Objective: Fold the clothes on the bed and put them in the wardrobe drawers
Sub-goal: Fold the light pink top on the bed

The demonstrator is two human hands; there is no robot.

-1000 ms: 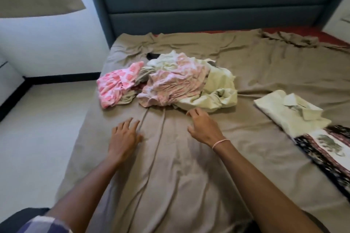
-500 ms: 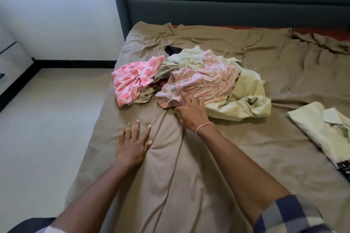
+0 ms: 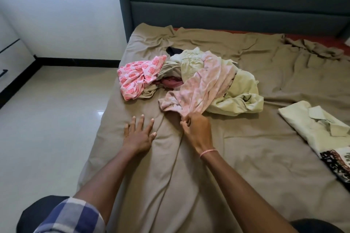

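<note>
Only container-like thing in view: white cabinet front (image 3: 8, 56) with a dark handle at far left edge, can't see inside it. Everything else sits loose on the bed, on a tan sheet (image 3: 236, 166), matte, creased, with one long ridge running between the two forearms. Unfolded pile mid-bed toward the headboard (image 3: 227, 2), which is dark teal and padded in horizontal panels. In the pile: pale pink garment (image 3: 206, 83), thin, crumpled, faint print, draped over the top and trailing toward the near edge; pink diamond-print garment (image 3: 138, 76) on the left side; pale green garment (image 3: 244, 98), bunched, on the right side; a maroon piece (image 3: 170, 83) tucked under the middle; something black (image 3: 174, 51) poking out at the far side. Right hand (image 3: 198, 128) is at the near hem of the pale pink garment, fingers curled and pinching the cloth, garment fanning up and away from the knuckles into the pile. A thin pink bracelet (image 3: 208, 151) sits on that wrist. Left hand (image 3: 139, 134) lies flat on the sheet, fingers straight and spread, holding nothing, just beside the right hand and short of the pile. Well apart at the right: folded pale green shirt (image 3: 310, 126), rectangular, collar up, with a dark patterned folded cloth (image 3: 339, 162) touching its near end. Red surface (image 3: 322, 40) is exposed where the sheet is rucked at the far right. Blue-white check sleeve (image 3: 73, 215) on the left arm. Glossy pale floor (image 3: 47, 119) left of the bed.
</note>
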